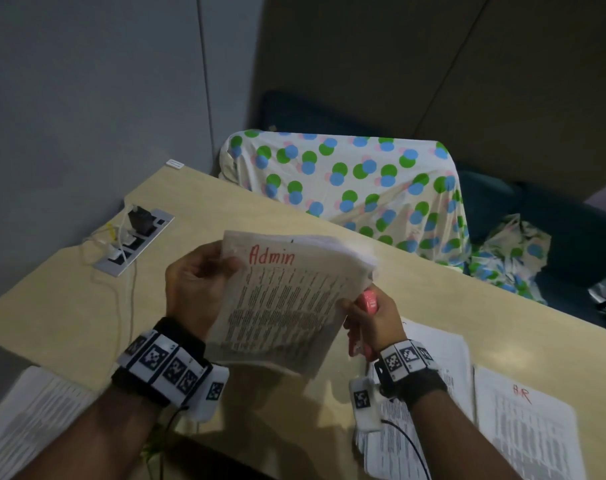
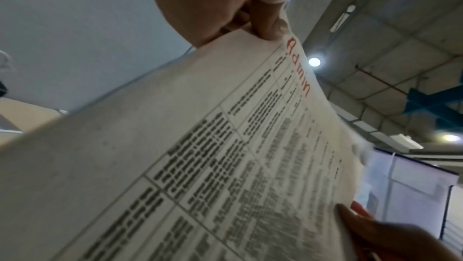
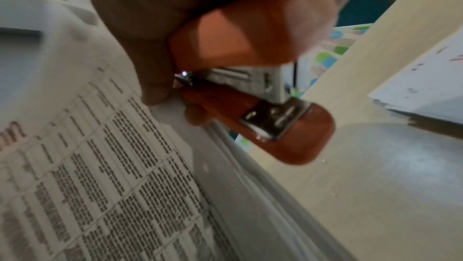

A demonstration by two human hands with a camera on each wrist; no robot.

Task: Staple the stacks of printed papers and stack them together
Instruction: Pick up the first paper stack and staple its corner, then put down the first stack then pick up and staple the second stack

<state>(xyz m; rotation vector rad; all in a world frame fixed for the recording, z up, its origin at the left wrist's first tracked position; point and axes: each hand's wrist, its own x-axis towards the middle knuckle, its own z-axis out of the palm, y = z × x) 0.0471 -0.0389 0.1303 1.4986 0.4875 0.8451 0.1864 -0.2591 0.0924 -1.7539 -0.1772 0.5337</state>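
A stack of printed papers (image 1: 284,303) headed "Admin" in red is held up above the table. My left hand (image 1: 197,275) pinches its top left corner (image 2: 263,35) between thumb and fingers. My right hand (image 1: 370,323) grips a red stapler (image 1: 369,301) in its palm, and its thumb presses on the stack's right edge (image 3: 155,95). In the right wrist view the stapler (image 3: 263,95) juts out past the sheets, its metal head (image 3: 273,122) clear of the paper. The stack's far corner fans out loosely.
More printed stacks lie on the wooden table (image 1: 87,289): one at the near left (image 1: 28,420), two at the near right (image 1: 433,375), one marked in red (image 1: 526,434). A power socket panel with cables (image 1: 135,240) sits at the left. A dotted cloth covers a chair (image 1: 346,181) beyond.
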